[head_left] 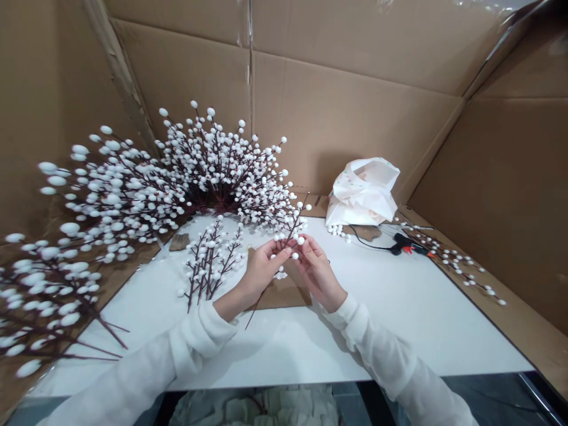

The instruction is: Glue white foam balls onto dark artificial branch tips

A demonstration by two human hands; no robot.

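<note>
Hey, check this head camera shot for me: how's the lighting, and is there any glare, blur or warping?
In the head view, the light is soft and even, with faint shadows on the white board; glare streaks the packing tape top right; wide-angle warping enlarges the berry branches at the left edge; the left hand, right hand and berry sprig look fairly sharp.

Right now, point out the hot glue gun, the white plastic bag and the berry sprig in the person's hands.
Hot glue gun (402,241): head view, black body.
White plastic bag (361,192): head view, upper bulge of the bag.
White-berry sprig (290,228): head view, upper part of the dark stem.
</note>
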